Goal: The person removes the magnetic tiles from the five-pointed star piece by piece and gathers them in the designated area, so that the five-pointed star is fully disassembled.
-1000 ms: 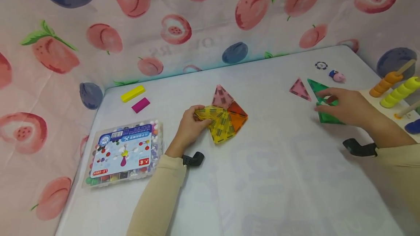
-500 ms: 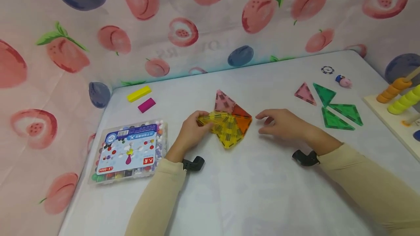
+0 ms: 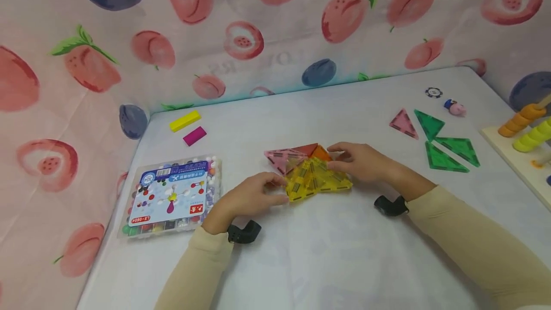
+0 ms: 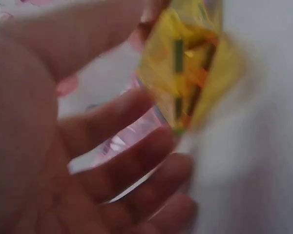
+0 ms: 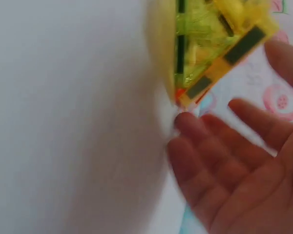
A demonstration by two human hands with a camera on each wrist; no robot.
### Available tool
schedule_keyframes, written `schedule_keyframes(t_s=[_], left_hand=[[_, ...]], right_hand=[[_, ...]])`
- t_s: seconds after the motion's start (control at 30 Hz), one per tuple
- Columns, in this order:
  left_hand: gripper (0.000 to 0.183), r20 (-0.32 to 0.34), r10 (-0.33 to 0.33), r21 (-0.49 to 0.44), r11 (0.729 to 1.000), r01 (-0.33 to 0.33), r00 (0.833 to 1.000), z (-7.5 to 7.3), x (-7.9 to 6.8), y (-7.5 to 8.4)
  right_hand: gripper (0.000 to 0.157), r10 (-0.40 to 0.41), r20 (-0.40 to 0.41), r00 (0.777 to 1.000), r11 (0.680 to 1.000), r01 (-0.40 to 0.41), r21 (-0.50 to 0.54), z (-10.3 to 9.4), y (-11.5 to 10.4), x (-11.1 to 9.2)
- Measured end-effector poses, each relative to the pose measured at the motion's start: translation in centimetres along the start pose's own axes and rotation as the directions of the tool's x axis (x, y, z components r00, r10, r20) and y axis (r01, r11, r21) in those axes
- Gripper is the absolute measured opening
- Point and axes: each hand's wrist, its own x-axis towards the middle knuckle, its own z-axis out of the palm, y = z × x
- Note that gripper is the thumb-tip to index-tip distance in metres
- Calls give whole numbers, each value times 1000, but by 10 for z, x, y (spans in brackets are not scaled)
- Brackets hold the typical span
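Joined magnetic tiles (image 3: 316, 178) stand on the table as a raised shape. Translucent yellow triangles face the person, with pink tiles (image 3: 281, 158) and orange tiles (image 3: 322, 153) behind them. My left hand (image 3: 249, 195) is at the left end, its thumb and forefinger spread apart by the yellow edge. In the left wrist view its fingers (image 4: 132, 151) look extended beside the blurred yellow tiles (image 4: 185, 73). At the other end, my right hand (image 3: 366, 159) holds the orange and yellow corner between thumb and forefinger. Its other fingers (image 5: 205, 170) hang loosely below the tiles in the right wrist view.
Loose green triangles (image 3: 456, 149) and a pink triangle (image 3: 403, 124) lie to the right, near a poker chip (image 3: 433, 92) and a small pig figure (image 3: 455, 107). A bead rack (image 3: 495, 138) stands far right. At left are a bead case (image 3: 172, 200) and two blocks (image 3: 185, 121).
My right hand has come from the green triangles to the joined tiles. The tile shape has turned, its pink end swinging left, and my left hand has moved slightly toward the person.
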Motion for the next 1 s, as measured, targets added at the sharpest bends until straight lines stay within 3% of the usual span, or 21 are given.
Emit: schedule_keyframes(t_s=[0.07, 0.17, 0.27, 0.33, 0.43, 0.57, 0.77, 1.0], left_hand=[[55, -78, -52, -77, 996, 46, 996, 0, 5, -3], [69, -219, -114, -192, 979, 71, 969, 0, 17, -5], [81, -301, -101, -222, 974, 34, 948, -1, 32, -5], [77, -327, -83, -197, 980, 18, 941, -2, 42, -5], [56, -319, -82, -174, 984, 27, 944, -3, 50, -7], [36, -265, -83, -179, 983, 35, 961, -3, 51, -13], [42, -189, -73, -169, 985, 41, 979, -2, 47, -14], [42, -206, -72, -196, 980, 31, 976, 0, 48, -17]], right_hand=[[66, 31, -4, 999, 999, -31, 6, -1, 2, -5], [65, 53, 0, 999, 998, -53, 29, -2, 4, -12], [62, 62, 11, 998, 994, -63, 89, -1, 5, -14], [62, 67, 13, 998, 991, -68, 117, -1, 5, -15], [60, 62, 23, 998, 988, -65, 139, -4, 9, -12], [56, 46, 28, 999, 992, -49, 112, -10, 18, -4], [55, 52, 65, 997, 994, -57, 89, -14, 26, 5], [53, 19, 100, 995, 996, -27, 84, -20, 24, 6]])
